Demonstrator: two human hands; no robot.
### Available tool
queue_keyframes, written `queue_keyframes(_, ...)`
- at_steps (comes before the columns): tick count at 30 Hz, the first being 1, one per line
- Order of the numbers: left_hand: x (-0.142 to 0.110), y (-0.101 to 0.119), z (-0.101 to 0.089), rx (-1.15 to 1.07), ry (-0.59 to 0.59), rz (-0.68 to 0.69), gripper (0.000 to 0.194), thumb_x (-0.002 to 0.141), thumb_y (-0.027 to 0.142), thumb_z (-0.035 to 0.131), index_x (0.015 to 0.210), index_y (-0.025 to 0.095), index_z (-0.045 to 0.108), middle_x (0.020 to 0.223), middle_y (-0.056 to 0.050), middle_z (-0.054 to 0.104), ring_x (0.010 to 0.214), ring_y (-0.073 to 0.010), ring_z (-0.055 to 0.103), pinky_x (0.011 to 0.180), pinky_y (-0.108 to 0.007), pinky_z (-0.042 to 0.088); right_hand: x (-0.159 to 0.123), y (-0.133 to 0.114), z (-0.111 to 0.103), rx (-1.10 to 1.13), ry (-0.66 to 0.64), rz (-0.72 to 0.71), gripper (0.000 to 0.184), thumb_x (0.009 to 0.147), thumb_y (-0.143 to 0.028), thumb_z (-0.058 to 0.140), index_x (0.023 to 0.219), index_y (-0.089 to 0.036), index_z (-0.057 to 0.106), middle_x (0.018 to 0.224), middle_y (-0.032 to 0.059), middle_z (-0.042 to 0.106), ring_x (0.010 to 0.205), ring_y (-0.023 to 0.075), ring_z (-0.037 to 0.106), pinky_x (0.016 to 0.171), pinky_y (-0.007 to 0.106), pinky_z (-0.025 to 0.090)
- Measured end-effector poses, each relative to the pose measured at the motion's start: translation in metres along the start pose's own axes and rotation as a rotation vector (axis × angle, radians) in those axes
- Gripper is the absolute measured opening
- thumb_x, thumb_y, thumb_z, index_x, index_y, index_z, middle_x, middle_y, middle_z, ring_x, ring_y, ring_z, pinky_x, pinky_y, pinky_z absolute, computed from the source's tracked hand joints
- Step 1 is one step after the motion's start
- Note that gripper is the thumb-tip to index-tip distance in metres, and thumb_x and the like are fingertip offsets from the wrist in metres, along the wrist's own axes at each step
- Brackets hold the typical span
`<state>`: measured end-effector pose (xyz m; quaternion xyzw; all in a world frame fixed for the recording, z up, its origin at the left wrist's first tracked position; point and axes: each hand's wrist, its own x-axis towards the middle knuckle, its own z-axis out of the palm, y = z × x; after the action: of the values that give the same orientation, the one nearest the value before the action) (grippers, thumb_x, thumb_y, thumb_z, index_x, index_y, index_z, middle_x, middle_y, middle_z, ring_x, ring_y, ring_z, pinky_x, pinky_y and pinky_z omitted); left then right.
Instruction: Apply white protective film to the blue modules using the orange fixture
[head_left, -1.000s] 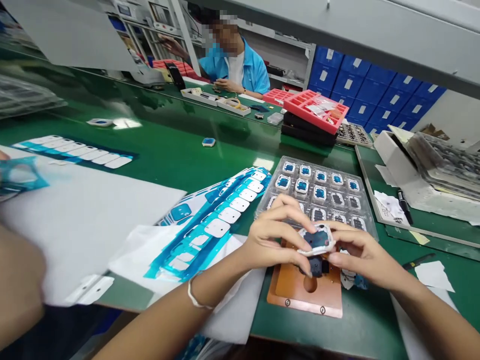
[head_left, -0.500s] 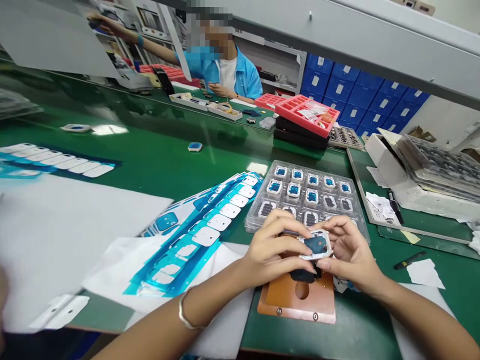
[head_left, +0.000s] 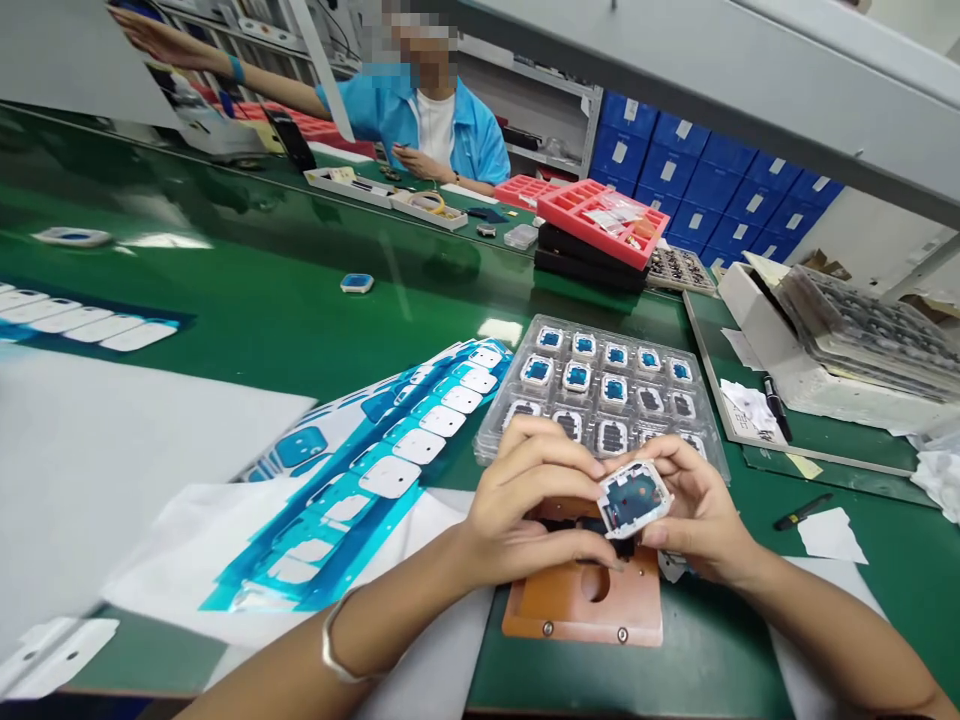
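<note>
Both my hands pinch a small white square frame part (head_left: 634, 498) with a dark blue inner face, tilted up a little above an orange-brown jig block (head_left: 585, 605). My left hand (head_left: 525, 495) grips its left side with fingers curled. My right hand (head_left: 697, 510) closes on its right side. Just behind stands a clear blister tray (head_left: 600, 390) with rows of the same small parts, several topped in blue. Strips of blue film with white square stickers (head_left: 390, 460) lie to the left on white paper.
A person in a blue shirt (head_left: 420, 115) works across the green bench (head_left: 247, 300), one arm stretched left. Red and black trays (head_left: 600, 230) are stacked at the back. A white box of clear trays (head_left: 840, 340), a pen (head_left: 772, 405) and a loose part (head_left: 357, 283) lie nearby.
My hands have tilted the white frame part so its blue face turns more toward me. The view shifted slightly right. The person opposite has stretched an arm out to the left.
</note>
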<state>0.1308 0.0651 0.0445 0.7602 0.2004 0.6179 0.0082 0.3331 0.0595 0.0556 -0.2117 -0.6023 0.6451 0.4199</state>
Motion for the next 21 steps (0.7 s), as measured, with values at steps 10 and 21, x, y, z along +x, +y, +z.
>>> queue_keyframes(10, -0.004, -0.003, 0.004, -0.046, -0.044, 0.016, 0.015, 0.086, 0.035, 0.070, 0.079, 0.023, 0.066, 0.086, -0.001, 0.069, 0.084, -0.0160, 0.054, 0.074, -0.030, 0.049, 0.001, -0.001, 0.001, 0.140, 0.039, 0.082, 0.040, 0.072, -0.025, 0.087, 0.105, -0.026, 0.065, 0.096, 0.0001, 0.071, 0.082, 0.0127, 0.068, 0.072, 0.023, 0.054)
queue_keyframes(21, -0.013, -0.006, 0.001, -0.009, -0.140, 0.003, 0.011, 0.084, 0.033, 0.072, 0.091, 0.025, 0.069, 0.097, -0.003, 0.068, 0.093, -0.0185, 0.052, 0.082, -0.033, 0.049, 0.002, 0.000, -0.003, 0.288, 0.068, 0.292, 0.038, 0.076, -0.032, 0.083, 0.112, -0.029, 0.070, 0.099, 0.0003, 0.072, 0.085, 0.0126, 0.067, 0.081, 0.026, 0.055)
